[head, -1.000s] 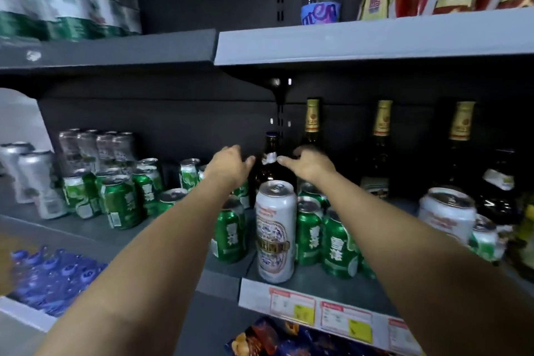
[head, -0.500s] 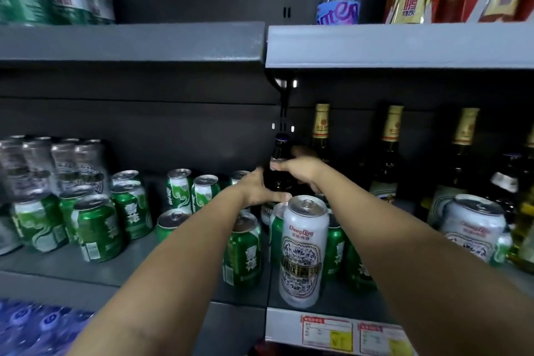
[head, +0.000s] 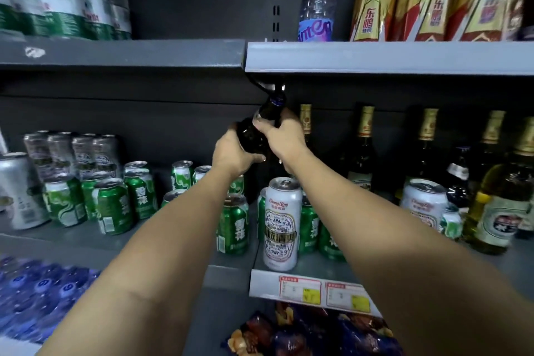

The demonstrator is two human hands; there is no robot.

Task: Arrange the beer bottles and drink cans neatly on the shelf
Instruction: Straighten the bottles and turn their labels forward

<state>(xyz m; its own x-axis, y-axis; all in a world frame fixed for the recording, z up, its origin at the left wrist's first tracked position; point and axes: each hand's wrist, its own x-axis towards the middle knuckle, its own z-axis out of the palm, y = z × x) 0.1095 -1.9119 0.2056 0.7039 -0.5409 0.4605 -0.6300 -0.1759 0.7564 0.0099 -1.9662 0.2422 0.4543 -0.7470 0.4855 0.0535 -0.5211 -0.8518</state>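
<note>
A dark brown beer bottle [head: 254, 136] is lifted and tilted above the cans, its blue-capped neck pointing up right under the upper shelf. My left hand [head: 234, 153] grips its body from below. My right hand [head: 284, 136] holds it near the shoulder and neck. Directly beneath stands a tall white can [head: 281, 222] at the front of the grey shelf [head: 173, 243], with green cans [head: 234, 225] around it. More green cans [head: 112, 205] stand to the left. Gold-foiled dark bottles [head: 364, 150] line the back right.
The upper shelf edge [head: 387, 58] hangs close above the bottle's neck. Silver cans [head: 17, 191] stand at far left, a second white can [head: 424, 202] and an olive bottle [head: 502, 205] at right. Water bottles and gold packs fill the top shelf; snack bags [head: 303, 332] lie below.
Both hands closed round the dark bottle at the back of the shelf and raised it, tilting it, up above the cans. The view moved closer.
</note>
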